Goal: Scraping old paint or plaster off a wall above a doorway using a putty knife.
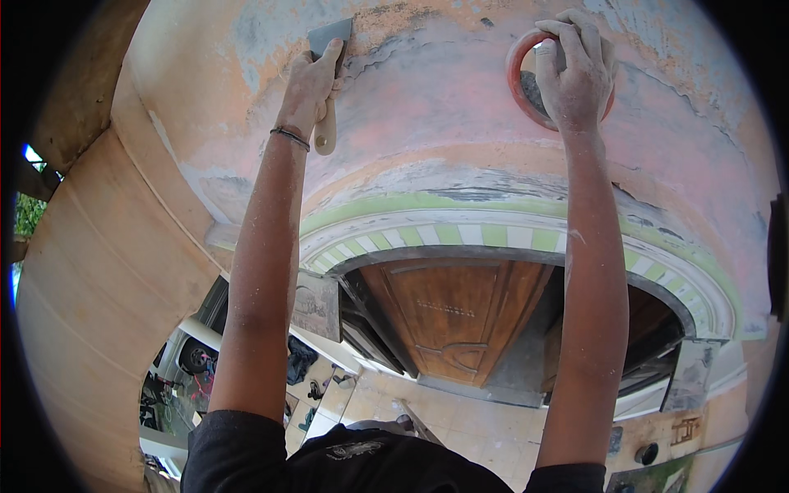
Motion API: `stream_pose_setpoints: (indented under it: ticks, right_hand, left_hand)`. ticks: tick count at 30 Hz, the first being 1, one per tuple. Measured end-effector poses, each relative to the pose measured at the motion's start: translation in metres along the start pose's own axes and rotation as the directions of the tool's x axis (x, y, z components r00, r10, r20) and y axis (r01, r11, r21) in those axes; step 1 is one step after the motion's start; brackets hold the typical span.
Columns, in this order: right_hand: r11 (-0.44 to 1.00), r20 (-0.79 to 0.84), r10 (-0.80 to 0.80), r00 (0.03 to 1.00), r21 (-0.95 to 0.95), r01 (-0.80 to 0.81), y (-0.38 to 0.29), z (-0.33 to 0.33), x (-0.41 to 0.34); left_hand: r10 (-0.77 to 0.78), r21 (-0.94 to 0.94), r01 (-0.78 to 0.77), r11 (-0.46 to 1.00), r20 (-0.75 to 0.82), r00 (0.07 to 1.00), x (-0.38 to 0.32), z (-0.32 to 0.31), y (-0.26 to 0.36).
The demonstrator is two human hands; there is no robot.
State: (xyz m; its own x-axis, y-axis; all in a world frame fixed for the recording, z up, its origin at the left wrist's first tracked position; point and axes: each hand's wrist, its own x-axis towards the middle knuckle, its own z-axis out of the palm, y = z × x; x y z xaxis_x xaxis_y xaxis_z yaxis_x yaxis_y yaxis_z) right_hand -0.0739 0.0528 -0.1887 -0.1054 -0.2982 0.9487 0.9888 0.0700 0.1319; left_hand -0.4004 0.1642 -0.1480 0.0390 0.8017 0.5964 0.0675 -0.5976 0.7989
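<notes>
My left hand (308, 86) grips a putty knife (325, 130) with a pale handle, its thumb lying on the metal blade. The blade points up near a peeling patch of the painted wall (425, 105); whether it touches the surface I cannot tell. To the right, my right hand (576, 74) is closed over the rim of a round red-rimmed container (518, 92). Something dark grey shows inside it, partly hidden by the fingers. Pale dust coats both hands. The wall between them is pinkish and grey, with cracked, flaking edges.
Below the hands curves a green and white arch moulding (447, 235) over a carved wooden door (456, 302). A brown fabric sheet (123, 259) hangs at left. Far below lie a tiled floor (468, 425), scattered footwear (315, 389) and a vehicle wheel (196, 356).
</notes>
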Motion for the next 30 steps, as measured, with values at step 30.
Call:
stream_pose_setpoints:
  ticks: [30]
  right_hand:
    - [0.995,-0.037,0.032,0.999,0.092,-0.029,-0.03,-0.021,0.018]
  left_hand:
    - [-0.007,-0.032,0.008,0.999,0.034,0.999,-0.008,0.013,-0.012]
